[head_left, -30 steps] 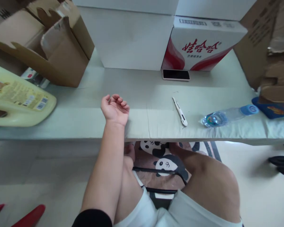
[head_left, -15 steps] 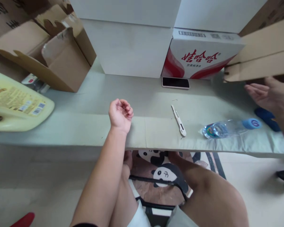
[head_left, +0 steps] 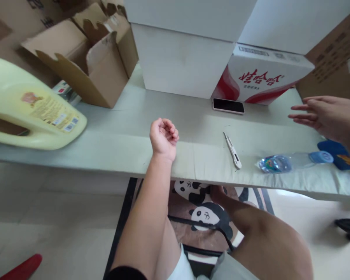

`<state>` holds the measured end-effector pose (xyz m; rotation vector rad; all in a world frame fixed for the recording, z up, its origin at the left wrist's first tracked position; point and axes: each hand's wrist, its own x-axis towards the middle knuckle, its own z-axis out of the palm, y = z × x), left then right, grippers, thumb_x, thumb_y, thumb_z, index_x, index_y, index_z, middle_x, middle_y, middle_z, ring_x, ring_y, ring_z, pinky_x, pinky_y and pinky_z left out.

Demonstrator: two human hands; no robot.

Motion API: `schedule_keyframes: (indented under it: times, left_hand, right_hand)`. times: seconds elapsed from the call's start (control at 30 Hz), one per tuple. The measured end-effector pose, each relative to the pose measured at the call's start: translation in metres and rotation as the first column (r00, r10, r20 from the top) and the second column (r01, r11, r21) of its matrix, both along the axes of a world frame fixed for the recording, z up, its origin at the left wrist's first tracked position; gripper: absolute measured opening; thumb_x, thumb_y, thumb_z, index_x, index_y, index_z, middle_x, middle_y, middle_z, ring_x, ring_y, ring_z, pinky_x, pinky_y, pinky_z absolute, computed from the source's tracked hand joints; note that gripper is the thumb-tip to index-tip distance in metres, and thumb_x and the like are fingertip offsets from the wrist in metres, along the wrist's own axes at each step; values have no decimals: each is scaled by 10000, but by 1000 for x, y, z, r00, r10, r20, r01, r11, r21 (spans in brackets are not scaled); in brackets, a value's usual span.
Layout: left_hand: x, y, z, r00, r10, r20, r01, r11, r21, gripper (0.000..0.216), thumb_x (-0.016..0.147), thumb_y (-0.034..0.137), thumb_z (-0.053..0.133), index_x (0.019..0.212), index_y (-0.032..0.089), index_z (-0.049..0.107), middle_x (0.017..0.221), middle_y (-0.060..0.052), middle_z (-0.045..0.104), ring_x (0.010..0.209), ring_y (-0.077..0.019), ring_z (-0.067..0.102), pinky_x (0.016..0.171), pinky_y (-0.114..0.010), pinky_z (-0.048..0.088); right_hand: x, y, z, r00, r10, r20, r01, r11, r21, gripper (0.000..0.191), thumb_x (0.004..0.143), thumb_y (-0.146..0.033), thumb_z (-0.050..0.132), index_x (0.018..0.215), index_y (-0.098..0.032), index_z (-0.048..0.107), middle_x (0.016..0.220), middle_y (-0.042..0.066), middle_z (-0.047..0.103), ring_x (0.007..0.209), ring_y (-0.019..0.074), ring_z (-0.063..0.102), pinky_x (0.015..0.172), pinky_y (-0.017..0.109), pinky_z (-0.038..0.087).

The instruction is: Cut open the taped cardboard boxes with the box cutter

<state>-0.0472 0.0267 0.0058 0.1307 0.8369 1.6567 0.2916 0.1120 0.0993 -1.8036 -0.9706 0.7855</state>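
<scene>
My left hand (head_left: 163, 138) rests on the pale table (head_left: 116, 144) near its front edge, palm up, fingers curled into a loose fist with nothing seen in it. My right hand (head_left: 326, 116) hovers over the table's right end, fingers stretched out and apart, holding nothing. Below it lie a clear water bottle (head_left: 291, 161) with a blue cap and a blue object (head_left: 338, 155). A white utility knife (head_left: 232, 150) lies between the two hands. A dark phone (head_left: 228, 105) lies flat further back.
A big yellow jug (head_left: 32, 112) lies on its side at the left. An open brown carton (head_left: 90, 62) stands behind it. White boxes (head_left: 186, 58) and a red-and-white carton (head_left: 265, 77) line the back. A brown box (head_left: 332, 62) is at right. A panda mat (head_left: 201, 202) lies under the table.
My right hand came into view from the right and now hovers open; the cardboard sheet seen above it half a second ago is gone. The view shifted left. My left hand stayed put.
</scene>
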Motion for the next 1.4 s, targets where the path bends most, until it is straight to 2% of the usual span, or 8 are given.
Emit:
schedule_keyframes:
  times: [0.23, 0.37, 0.53, 0.73, 0.9, 1.1, 1.27, 1.4]
  left_hand:
    - [-30, -13, 4, 986, 83, 144, -82, 997, -9, 391, 947, 326, 347, 603, 172, 450, 519, 36, 365, 390, -59, 353, 410, -182, 215]
    - [-47, -15, 5, 971, 136, 196, -135, 991, -17, 346, 937, 308, 348, 630, 174, 435, 545, 34, 349, 412, -62, 340, 435, -200, 209]
    - [-63, -11, 3, 949, 221, 226, -218, 975, -40, 273, 892, 258, 360, 627, 194, 338, 557, 35, 284, 433, -70, 275, 470, -235, 190]
    - [-81, -9, -3, 945, 224, 240, -205, 974, -101, 309, 929, 285, 332, 634, 196, 326, 564, 32, 269, 444, -77, 269, 491, -256, 200]
    - [-92, -15, 2, 884, 432, 178, -406, 899, -163, 262, 900, 287, 361, 658, 188, 383, 571, 45, 297, 447, -72, 299, 489, -243, 204]
    - [-105, -28, 2, 601, 787, -141, -799, 587, -129, 163, 861, 236, 423, 708, 200, 381, 717, 24, 399, 615, -81, 437, 587, -215, 330]
    - [-84, -27, -1, 692, 650, -314, -684, 730, 2, 172, 928, 333, 375, 847, 236, 492, 989, -24, 571, 956, -142, 582, 747, -231, 423]
    - [-42, -20, -3, 818, 450, -359, -363, 887, 286, 346, 980, 473, 352, 928, 246, 608, 1092, -50, 645, 1021, -189, 620, 807, -282, 468]
  right_hand:
    - [-174, -13, 16, 895, 442, -60, -446, 893, -64, 256, 926, -46, 478, 787, -198, 629, 770, 39, 628, 586, 104, 612, 652, 324, 475]
    - [-290, -17, -18, 631, 772, 74, -771, 635, -45, 141, 895, -81, 568, 955, -171, 657, 936, 50, 670, 644, 105, 627, 625, 276, 505]
    - [-424, -16, -46, 214, 831, 514, -976, 205, 74, 253, 882, -84, 549, 1077, -205, 654, 1492, 49, 459, 1225, 192, 619, 1086, 372, 522]
    - [-507, 11, -38, 267, 795, 545, -956, 289, 47, 237, 879, -131, 501, 1056, -153, 657, 1536, 21, 422, 1512, 296, 362, 1223, 445, 323]
    - [-466, 26, -46, 358, 800, 481, -923, 380, 56, 294, 923, -165, 462, 1168, -175, 625, 1294, 25, 665, 1308, 249, 599, 1127, 464, 459]
    - [-318, -14, -49, 677, 652, 341, -735, 575, 360, 117, 941, -265, 543, 893, -176, 602, 906, 27, 694, 885, 154, 691, 964, 393, 575]
    - [-196, -103, -53, 910, 366, 196, -413, 756, 507, 39, 850, -305, 612, 819, -326, 623, 909, 4, 670, 976, 265, 682, 941, 509, 552]
    - [-139, -144, -82, 966, 217, 141, -258, 844, 471, 199, 866, -414, 615, 1007, -542, 671, 985, -11, 672, 1104, 327, 644, 1034, 612, 475]
